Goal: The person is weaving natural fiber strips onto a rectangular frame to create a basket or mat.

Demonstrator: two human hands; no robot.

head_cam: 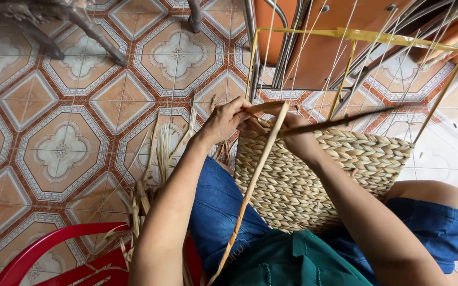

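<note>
Woven basket, half-made on its yellow wire frame, rests against your lap over the patterned tile floor. Your forearms reach forward from below and meet at its upper left rim. Your left hand curls its fingers pinched around a flat straw strand that runs down toward your knee. Your right hand presses against the weave, its fingers mostly hidden, so you cannot tell their grip. Loose dried straw lies beside a red plastic chair.
</note>
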